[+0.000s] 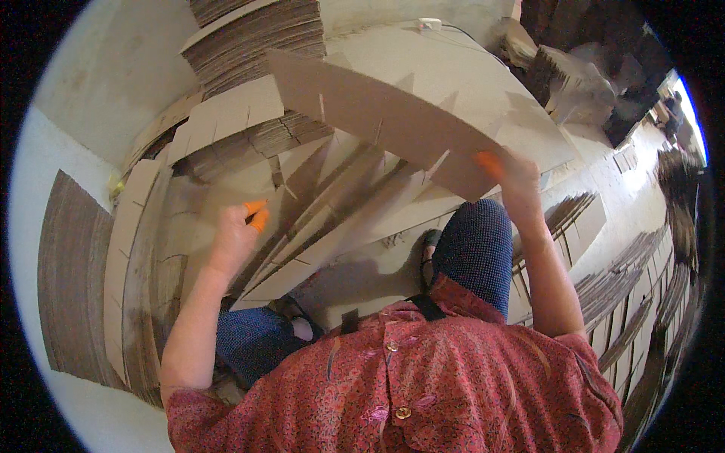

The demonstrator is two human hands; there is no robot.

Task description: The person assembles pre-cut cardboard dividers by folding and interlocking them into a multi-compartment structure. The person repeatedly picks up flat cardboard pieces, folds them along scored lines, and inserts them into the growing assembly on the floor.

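Note:
My right hand [515,180], with orange covering on a finger, grips the near right end of a long brown cardboard strip [377,109]. Short slits show along this strip, which stands raised and slants away to the far left. My left hand [236,232] is off to the left with its fingers curled in. Orange covers sit on its thumb and a fingertip, and I see nothing between them. Beside it, several slotted cardboard strips [332,226] fan out at angles over the light work surface [483,83].
Stacks of cardboard strips rise at the back [257,45] and far left [74,279]. A slotted pile [226,113] lies behind my left hand. More slotted cardboard [627,279] stands on the floor at right. A white power socket [430,25] with a cable lies at the far edge.

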